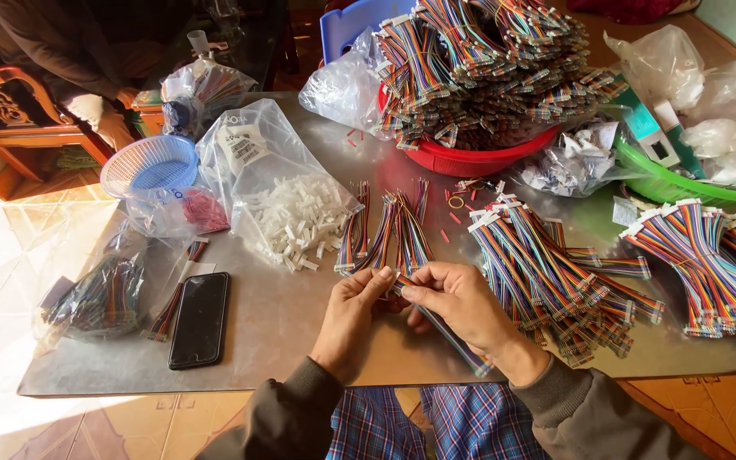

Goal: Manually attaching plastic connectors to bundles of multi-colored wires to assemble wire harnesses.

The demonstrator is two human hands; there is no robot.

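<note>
- At the near edge of the bench (283,341), seen from the head camera, both hands meet over one multicoloured ribbon cable (445,332).
- It looks like a sorting or fitting step, with one cable taken from the loose fan of cables (385,230) lying just beyond the fingers.
- I judge the next move calls for a fine pinch at the cable's end, kept square to the fingertips.
- Left hand (349,319): fingers curled, tips closed on the cable's upper end.
- Right hand (462,308): thumb and forefinger pinched on the same cable, which runs down under the palm toward the bench edge.
- Nearby: a clear bag of white connectors (300,223), a black phone (199,319), a red basin heaped with cables (479,158), and a blue basket (151,166).
</note>
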